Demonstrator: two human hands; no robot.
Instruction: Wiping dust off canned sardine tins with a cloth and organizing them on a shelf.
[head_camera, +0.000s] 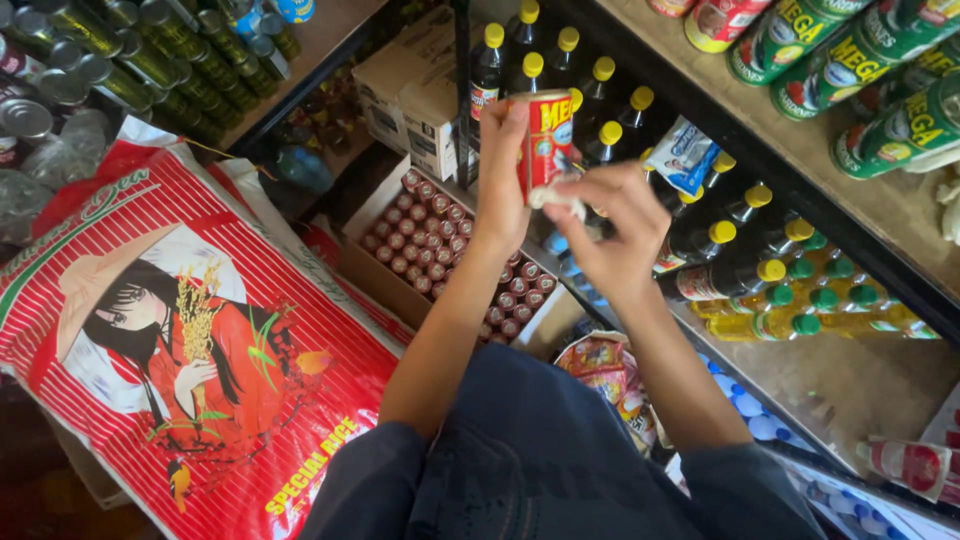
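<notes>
Two hands work just above the person's dark lap: the left hand (503, 190) is wrapped round a red can (547, 140), holding it upright, and the right hand (610, 225) pinches a small white cloth (562, 200) against the can's lower edge, fingertips drawn narrow on it. The can is thus in the air, between both hands, over an open carton (440, 250) of small red-topped tins on the floor. To the left lies a big red rice sack (200, 350). Beyond the hands stand dark bottles (600, 110) with yellow caps, and above them a shelf (880, 215) carries green-labelled cans (850, 50) lying on their sides. The grip looks one-sided, thumb and fingers on the can's left flank only, so a firm push from the cloth could, I judge, twist the can loose and drop it onto the carton below; a wide elbow swing might also knock the nearest bottles.
</notes>
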